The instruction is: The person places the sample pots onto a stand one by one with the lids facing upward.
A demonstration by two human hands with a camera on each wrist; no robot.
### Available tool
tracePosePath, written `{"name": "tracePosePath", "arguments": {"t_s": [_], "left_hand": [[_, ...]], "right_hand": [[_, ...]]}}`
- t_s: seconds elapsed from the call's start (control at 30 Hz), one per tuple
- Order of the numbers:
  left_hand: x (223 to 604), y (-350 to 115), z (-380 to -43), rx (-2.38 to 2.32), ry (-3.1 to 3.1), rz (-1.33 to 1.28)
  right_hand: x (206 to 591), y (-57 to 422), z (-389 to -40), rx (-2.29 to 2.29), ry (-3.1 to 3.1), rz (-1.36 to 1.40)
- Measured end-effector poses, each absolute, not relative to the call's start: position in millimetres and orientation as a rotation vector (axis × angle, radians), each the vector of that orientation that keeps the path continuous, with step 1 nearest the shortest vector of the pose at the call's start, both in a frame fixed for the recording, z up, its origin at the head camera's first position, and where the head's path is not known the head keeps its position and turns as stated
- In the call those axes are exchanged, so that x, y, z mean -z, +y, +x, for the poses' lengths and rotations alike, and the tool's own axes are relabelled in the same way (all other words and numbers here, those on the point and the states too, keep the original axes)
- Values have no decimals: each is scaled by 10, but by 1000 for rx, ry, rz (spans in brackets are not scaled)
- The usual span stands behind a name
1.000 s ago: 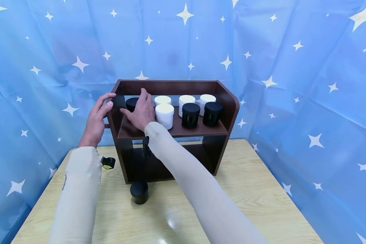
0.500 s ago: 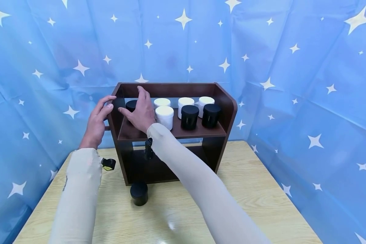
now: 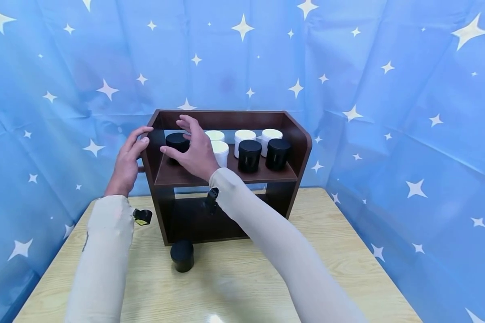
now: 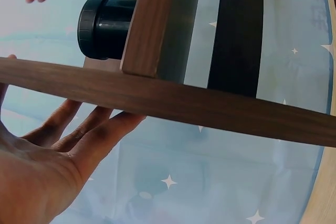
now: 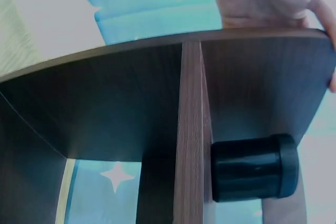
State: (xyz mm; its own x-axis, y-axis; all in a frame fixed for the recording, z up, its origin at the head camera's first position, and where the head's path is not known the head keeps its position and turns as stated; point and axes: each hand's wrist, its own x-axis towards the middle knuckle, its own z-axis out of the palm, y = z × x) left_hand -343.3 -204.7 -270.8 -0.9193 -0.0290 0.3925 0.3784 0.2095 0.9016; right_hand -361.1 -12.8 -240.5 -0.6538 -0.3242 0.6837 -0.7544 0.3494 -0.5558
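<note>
A dark brown two-tier shelf [image 3: 222,182] stands on the wooden table. My left hand [image 3: 124,167] holds its left side panel [image 4: 173,100], several fingers along the outside and one bent over the edge. My right hand [image 3: 196,150] is in front of the upper tier, thumb and fingers spread apart, holding nothing. Just beyond its thumb and fingers, a black lidded jar [image 3: 177,141] stands upright at the upper tier's left end; the right wrist view also shows this jar [image 5: 252,169]. A white jar [image 3: 220,152] behind the right hand is partly hidden.
Along the upper tier stand more white jars, one at the back [image 3: 244,141], and two black jars, one at the right end [image 3: 278,154]. Another black jar [image 3: 182,256] stands on the table [image 3: 327,251] before the shelf. A blue starry curtain [image 3: 242,67] hangs behind.
My right hand has moved right and a little toward me, its fingers spread, uncovering more of the black jar at the left end. The left hand stays on the side panel.
</note>
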Motion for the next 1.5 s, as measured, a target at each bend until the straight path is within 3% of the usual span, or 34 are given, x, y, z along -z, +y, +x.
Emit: {"name": "tracePosePath", "arguments": {"t_s": [0.8,1.5], "left_hand": [[2693,-2083,-3483,1751,-2132,-329],[2708,-2048,-3480,1754,-2106,-340]], "right_hand": [[2778,61,-3156,-1641,-1998,1487],[3700,218,-3050,-1806,-2183,1443]]}}
